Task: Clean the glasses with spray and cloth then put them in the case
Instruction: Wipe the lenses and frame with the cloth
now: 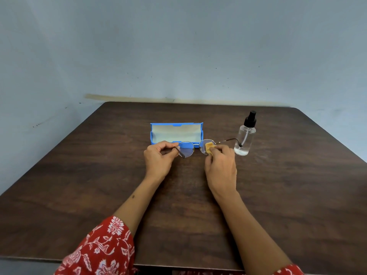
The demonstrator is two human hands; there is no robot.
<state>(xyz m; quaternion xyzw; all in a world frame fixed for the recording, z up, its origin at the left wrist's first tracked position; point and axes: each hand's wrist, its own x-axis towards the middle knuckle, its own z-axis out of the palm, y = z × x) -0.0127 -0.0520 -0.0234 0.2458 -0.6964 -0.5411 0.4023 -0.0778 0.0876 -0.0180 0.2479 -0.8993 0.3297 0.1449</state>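
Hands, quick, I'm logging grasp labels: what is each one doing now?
Left hand: pinches the thin metal round-lens glasses at their left end.
Right hand: pinches the small yellow cloth against the right lens.

Most of the cloth (pixel 209 147) hidden inside the right hand (pixel 221 167) grip.

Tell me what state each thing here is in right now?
Glasses: unfolded, held above the table.
Case: open, nothing inside.
Spray bottle: upright, partly filled.
Cloth: pressed on one lens.
Left hand: pinches a temple.
Right hand: grips the cloth.
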